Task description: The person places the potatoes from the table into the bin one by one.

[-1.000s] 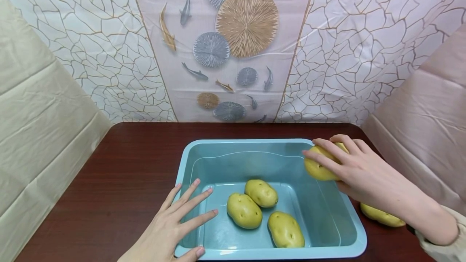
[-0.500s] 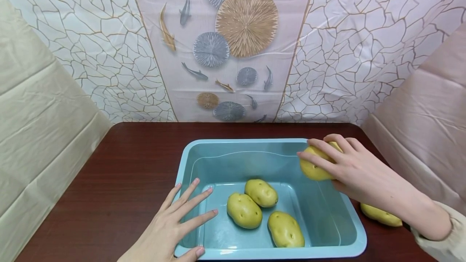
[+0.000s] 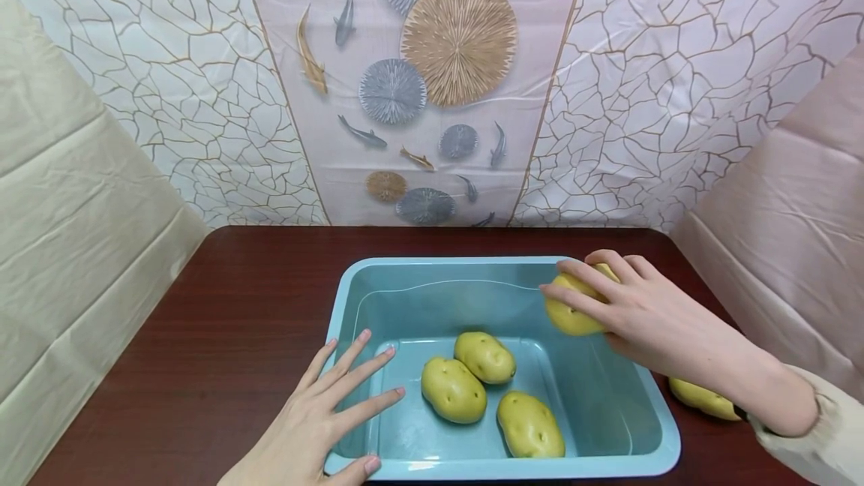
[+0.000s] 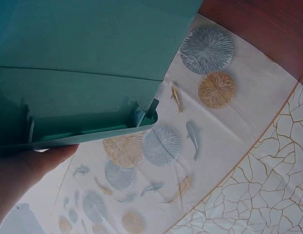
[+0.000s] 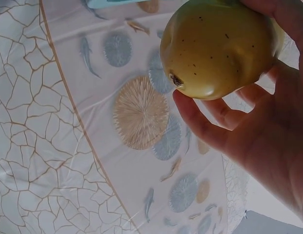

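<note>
My right hand [image 3: 631,302] grips a yellow potato [image 3: 572,312] above the right side of a light-blue plastic tub [image 3: 466,264]. In the right wrist view, the fingers curl round the dark-speckled potato [image 5: 219,48], which has a brown stem spot. Spread and straight, the fingers of my left hand [image 3: 320,415] lie over the tub's left edge, with the thumb at the near left corner. The left wrist view shows part of that hand [image 4: 29,170] against the tub's rim [image 4: 92,138]. Inside the tub lie three potatoes: one at the left [image 3: 454,390], one behind it [image 3: 484,358], one nearer [image 3: 530,424].
Another potato [image 3: 702,398] lies on the dark red-brown table [image 3: 202,343] right of the tub, partly hidden by the right forearm. A patterned cloth [image 3: 459,118] hangs behind the table, and pale fabric panels [image 3: 67,246] flank both sides.
My right hand has moved a little to the left with the potato, farther over the tub. The left hand and the potatoes in the tub have stayed put.
</note>
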`<action>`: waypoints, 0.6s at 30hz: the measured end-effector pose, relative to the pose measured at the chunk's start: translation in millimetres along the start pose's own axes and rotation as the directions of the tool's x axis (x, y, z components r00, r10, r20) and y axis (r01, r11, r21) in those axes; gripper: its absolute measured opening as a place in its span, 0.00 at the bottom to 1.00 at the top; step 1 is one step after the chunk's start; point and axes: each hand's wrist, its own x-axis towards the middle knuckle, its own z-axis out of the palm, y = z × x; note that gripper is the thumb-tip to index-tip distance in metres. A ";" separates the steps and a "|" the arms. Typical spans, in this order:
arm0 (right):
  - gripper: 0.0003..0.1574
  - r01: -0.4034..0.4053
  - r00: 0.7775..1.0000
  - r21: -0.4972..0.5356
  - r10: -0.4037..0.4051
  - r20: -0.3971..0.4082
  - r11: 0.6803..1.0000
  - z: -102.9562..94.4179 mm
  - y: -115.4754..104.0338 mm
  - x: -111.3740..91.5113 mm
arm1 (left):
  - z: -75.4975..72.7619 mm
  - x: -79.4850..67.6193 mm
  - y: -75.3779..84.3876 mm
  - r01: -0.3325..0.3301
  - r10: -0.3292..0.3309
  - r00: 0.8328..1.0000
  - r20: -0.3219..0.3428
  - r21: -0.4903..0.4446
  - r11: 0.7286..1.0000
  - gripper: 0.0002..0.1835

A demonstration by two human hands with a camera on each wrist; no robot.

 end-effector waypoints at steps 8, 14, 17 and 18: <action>0.45 0.010 1.000 -0.001 -0.010 0.021 1.000 5.3 -0.9 1.4 | 0.5 0.1 0.0 -0.007 0.007 1.000 -0.004 0.001 1.000 0.26; 0.47 0.023 0.999 0.014 -0.023 0.032 1.000 9.0 0.0 2.4 | 0.6 0.3 -0.2 -0.006 0.006 1.000 -0.001 0.008 1.000 0.26; 0.47 0.031 0.999 0.023 -0.031 0.041 0.999 11.8 0.1 3.3 | 0.4 0.1 -0.2 -0.003 0.003 1.000 0.003 0.009 1.000 0.26; 0.47 0.033 0.998 0.025 -0.034 0.046 0.999 12.9 -0.1 3.7 | 0.4 0.0 -0.3 -0.003 0.003 1.000 0.003 0.009 1.000 0.26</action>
